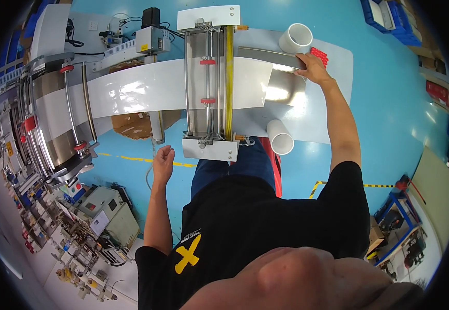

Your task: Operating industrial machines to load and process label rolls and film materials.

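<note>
Metal sheet: a shiny rectangular metal sheet (281,77) lies on the white table (338,67), just right of the roller frame, its far edge under the person's right hand.
Right hand: the right hand (312,67) is stretched forward, fingers curled over the sheet's far right corner, gripping or pressing it; how firmly it is closed cannot be told.
Left hand: the left hand (162,157) hangs in the air, loosely curled into a half-fist and holding nothing, well apart from the sheet and just below the white film.
Near the grip: a white tube (297,37) stands just beyond the right hand; a red ridged piece (319,54) lies touching or just beside it.
Further out: a second white tube (280,137) rests at the table's near edge; the roller frame (209,82) carries the white film (131,93) away to the left.
</note>
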Demonstrator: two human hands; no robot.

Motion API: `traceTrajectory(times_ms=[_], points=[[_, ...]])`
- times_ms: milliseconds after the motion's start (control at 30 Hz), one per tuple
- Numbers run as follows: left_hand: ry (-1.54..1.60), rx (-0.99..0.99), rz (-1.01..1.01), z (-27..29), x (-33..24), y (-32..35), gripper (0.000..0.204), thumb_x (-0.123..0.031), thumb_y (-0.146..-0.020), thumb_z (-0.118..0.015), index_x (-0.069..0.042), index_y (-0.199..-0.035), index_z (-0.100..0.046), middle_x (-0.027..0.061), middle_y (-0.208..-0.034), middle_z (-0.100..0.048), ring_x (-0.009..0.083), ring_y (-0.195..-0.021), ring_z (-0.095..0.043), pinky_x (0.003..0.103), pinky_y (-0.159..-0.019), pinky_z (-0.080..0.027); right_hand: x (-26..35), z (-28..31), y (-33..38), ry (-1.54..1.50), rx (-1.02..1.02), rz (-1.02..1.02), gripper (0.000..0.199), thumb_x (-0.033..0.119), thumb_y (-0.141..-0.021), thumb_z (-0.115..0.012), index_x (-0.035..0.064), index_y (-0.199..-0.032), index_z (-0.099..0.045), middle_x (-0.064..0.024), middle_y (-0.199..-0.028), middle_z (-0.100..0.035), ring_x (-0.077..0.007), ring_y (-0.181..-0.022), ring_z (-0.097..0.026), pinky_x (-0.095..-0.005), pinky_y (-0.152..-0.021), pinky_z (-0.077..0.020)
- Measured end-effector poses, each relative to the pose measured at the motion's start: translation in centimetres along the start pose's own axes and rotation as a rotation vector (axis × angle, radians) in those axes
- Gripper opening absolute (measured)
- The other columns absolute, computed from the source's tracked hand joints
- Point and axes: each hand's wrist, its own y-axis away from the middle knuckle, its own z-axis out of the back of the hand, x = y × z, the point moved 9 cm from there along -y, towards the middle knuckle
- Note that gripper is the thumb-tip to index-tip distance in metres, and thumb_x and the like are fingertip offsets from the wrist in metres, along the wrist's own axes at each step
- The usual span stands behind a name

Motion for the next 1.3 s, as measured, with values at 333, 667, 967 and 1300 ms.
traceTrajectory(times_ms=[333,667,967,1300], points=[[-0.022,0.037,-0.043,-0.4,-2.7,-1.8,0.033,-0.017,-0.095,-0.061,0.005,-0.119,-0.058,0.0104,-0.105,-0.068,0.0135,-0.091,-0.064,0.027,-0.083,-0.050,2.8,2.6,2.5,0.266,-0.428,0.096,0.057,0.027,-0.076,-0.078,0.0121,-0.127,-0.058,-0.0108,-0.110,-0.061,-0.0308,-0.109,-0.056,-0.0443,-0.093,-0.0423],[0.075,0.159,-0.215,-6.1,-11.8,-7.0,0.031,-0.017,-0.096,-0.060,0.003,-0.119,-0.058,0.0086,-0.110,-0.067,0.0127,-0.100,-0.063,0.026,-0.089,-0.048,5.9,-4.2,5.1,-0.048,-0.360,-0.103,0.040,0.020,-0.077,-0.072,0.0078,-0.114,-0.063,-0.0140,-0.112,-0.061,-0.0326,-0.109,-0.057,-0.0432,-0.094,-0.0458],[0.133,0.242,-0.281,-9.2,-13.9,-5.7,0.029,-0.014,-0.096,-0.059,0.003,-0.120,-0.058,0.0081,-0.109,-0.067,0.0126,-0.100,-0.063,0.026,-0.089,-0.048,7.7,-1.6,-2.0,0.287,-0.242,0.124,0.066,0.003,-0.073,-0.070,0.0116,-0.135,-0.049,-0.0126,-0.125,-0.053,-0.0330,-0.117,-0.051,-0.0473,-0.097,-0.0416],[0.129,0.137,-0.183,-5.1,-10.0,-5.1,0.029,-0.015,-0.096,-0.058,0.002,-0.119,-0.057,0.0084,-0.110,-0.067,0.0128,-0.099,-0.063,0.026,-0.090,-0.048,7.6,-1.9,-3.4,0.172,0.023,0.092,0.063,0.006,-0.076,-0.070,0.0112,-0.135,-0.049,-0.0143,-0.116,-0.054,-0.0347,-0.111,-0.052,-0.0448,-0.094,-0.0436]])
